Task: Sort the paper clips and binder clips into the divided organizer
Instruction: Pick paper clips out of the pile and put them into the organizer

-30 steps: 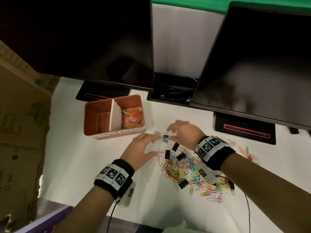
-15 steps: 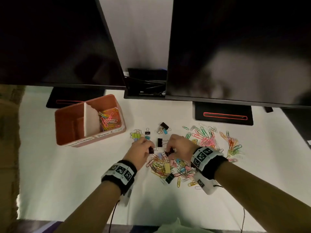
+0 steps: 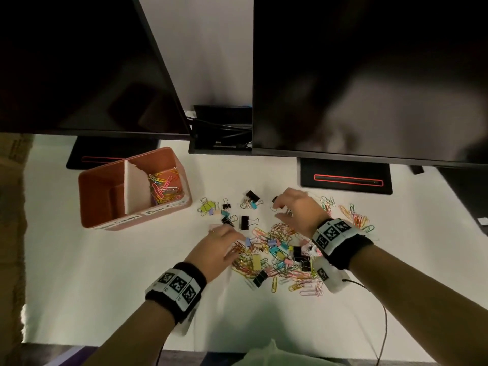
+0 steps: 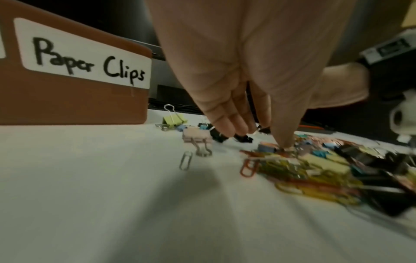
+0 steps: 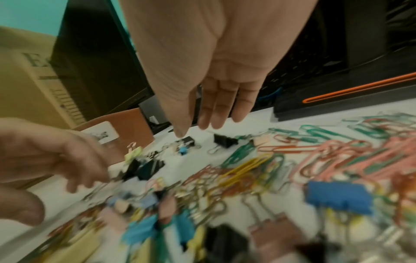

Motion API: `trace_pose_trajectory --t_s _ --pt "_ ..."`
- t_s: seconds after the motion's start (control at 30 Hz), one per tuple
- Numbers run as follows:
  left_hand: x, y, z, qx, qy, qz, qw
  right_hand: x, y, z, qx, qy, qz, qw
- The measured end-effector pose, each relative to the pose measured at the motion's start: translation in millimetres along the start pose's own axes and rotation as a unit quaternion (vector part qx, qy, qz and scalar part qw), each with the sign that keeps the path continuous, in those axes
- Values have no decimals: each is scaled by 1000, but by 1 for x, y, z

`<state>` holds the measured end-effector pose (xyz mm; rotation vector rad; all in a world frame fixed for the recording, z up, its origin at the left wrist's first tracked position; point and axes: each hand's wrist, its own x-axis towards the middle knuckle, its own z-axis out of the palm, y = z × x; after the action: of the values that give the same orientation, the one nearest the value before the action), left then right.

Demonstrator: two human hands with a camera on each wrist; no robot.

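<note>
Right hand shifted right and farther vs half a second ago, off the mixed pile of coloured wire paper clips and binder clips, now over a small black binder clip; fingers extended and loose, gripping nothing. Left hand at pile's left edge, fingers relaxed, thumb tip down on the clips, nothing held. Brown divided organizer box far left on white table; right compartment, labelled "Paper Clips", holds coloured paper clips. Loose binder clips just right of the box
</note>
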<state>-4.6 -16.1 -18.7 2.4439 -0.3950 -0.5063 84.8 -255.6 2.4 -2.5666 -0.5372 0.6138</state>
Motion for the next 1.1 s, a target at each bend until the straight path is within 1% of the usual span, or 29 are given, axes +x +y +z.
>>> trace_pose_trajectory --t_s 0.07,0.1,0.17,0.23,0.37,0.6,0.7,0.8,0.9,1.1 --pt "-1 0 10 11 -47 -1 999 -4 -12 8 -4 -63 -32 998" --pt "0 -2 14 17 -53 -2 998 -4 -19 13 -16 -99 -40 994" --pt "1 -4 20 16 -40 -17 999 -3 -29 24 -56 -147 -42 987" --pt "3 -5 22 9 -18 -35 999 0 -35 29 -90 -162 -30 982" --pt "4 -7 23 -3 3 -61 998 3 -37 31 -146 -162 -24 976" --pt "7 -11 26 -19 15 -86 996 4 -36 29 -157 -173 5 972" --pt "6 -12 22 -32 18 -92 995 3 -37 28 -158 -171 2 972" --pt "3 -11 14 -58 40 -97 993 0 -36 26 -138 -149 -11 979" --pt "-3 -9 2 -99 69 -103 987 -3 -35 21 -88 -132 -19 987" --pt "-19 1 -39 -204 117 -125 964 -4 -45 -2 -34 -95 -46 994"
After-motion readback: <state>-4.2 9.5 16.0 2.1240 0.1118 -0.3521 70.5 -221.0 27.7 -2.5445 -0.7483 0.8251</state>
